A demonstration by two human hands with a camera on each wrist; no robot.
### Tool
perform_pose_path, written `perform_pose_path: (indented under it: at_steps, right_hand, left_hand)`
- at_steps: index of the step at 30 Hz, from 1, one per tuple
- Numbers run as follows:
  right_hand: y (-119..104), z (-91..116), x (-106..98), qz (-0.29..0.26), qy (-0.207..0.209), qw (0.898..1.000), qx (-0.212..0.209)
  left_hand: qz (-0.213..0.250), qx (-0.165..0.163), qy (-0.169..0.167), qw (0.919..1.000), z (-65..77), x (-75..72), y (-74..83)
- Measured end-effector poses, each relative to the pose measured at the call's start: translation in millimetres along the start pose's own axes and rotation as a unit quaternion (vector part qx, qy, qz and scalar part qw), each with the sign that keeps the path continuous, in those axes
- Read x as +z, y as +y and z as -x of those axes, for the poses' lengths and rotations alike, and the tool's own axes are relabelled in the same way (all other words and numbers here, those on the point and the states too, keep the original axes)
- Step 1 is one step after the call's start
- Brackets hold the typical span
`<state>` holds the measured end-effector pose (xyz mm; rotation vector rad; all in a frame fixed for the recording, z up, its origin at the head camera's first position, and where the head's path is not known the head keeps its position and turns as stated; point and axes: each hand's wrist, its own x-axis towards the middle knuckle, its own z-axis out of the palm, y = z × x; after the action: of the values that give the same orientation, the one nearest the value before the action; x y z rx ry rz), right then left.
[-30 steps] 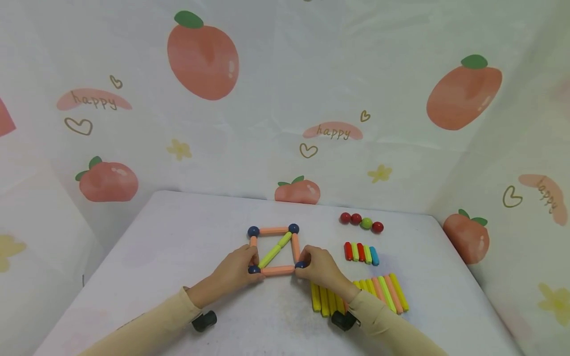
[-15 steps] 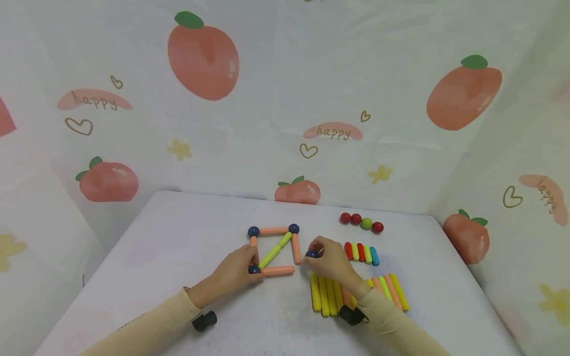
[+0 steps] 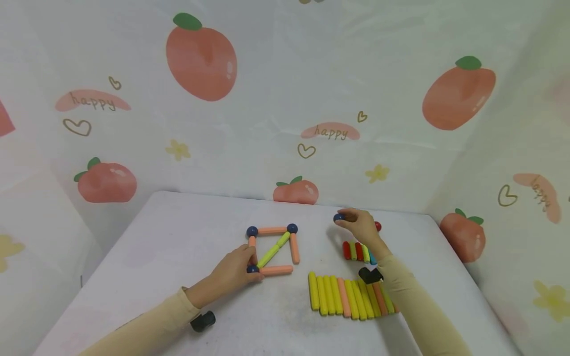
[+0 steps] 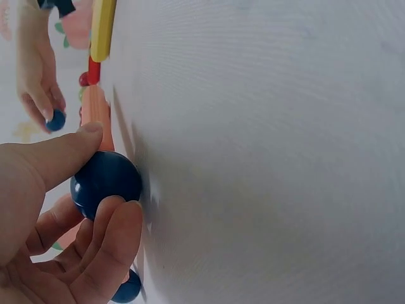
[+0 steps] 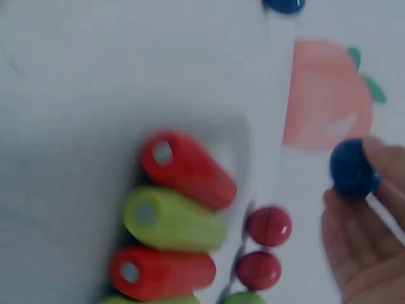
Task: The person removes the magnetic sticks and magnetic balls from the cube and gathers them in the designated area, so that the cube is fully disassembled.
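Note:
A square outline of peach magnetic rods [image 3: 276, 270] lies mid-table, with two yellow-green rods [image 3: 272, 252] running diagonally through it. Dark blue balls [image 3: 292, 228] sit at its two far corners. At the near left corner my left hand [image 3: 233, 267] pinches a blue ball [image 4: 106, 182] between thumb and fingers. Between the rod ends at the near right corner there is a gap. My right hand [image 3: 361, 228] is raised at the back right, pinching another blue ball [image 5: 352, 170] near the red balls [image 5: 269, 226], which it partly hides in the head view.
Short red, yellow-green and blue rods [image 3: 358, 250] lie in a row below the right hand. Closer to me is a row of long yellow and peach rods [image 3: 334, 295], its right end covered by the right sleeve. A printed cloth [image 3: 249, 143] hangs behind the table.
My right hand has lifted the blue ball off the near right corner and carried it to the back right, over the row of balls. The left hand stays at its corner.

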<state>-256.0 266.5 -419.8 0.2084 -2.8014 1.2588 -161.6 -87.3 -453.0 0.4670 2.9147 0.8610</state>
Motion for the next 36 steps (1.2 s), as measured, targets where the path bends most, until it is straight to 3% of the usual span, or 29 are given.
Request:
perform_pose_path:
  at_steps: [4,9,21,36]
  right_hand:
    - [6,-21,-3,-0.022,0.0,1.0,-0.01]
    - [11,-40,0,-0.025,-0.009,1.0,0.012]
    - [30,-58,11,-0.028,-0.042,0.997,0.052]
    - [32,-61,13,0.072,-0.067,0.995,0.016]
  left_hand:
    - [0.001,-0.002,-0.004,1.0,-0.8,0.5,-1.1]
    - [0.002,0.002,0.0,1.0,-0.2,-0.1,-2.0]
    - [0.025,0.009,-0.002,0.9996,0.1,-1.5,-5.6]
    - [0.058,-0.002,-0.01,0.9983,-2.3,-0.9,-10.5]
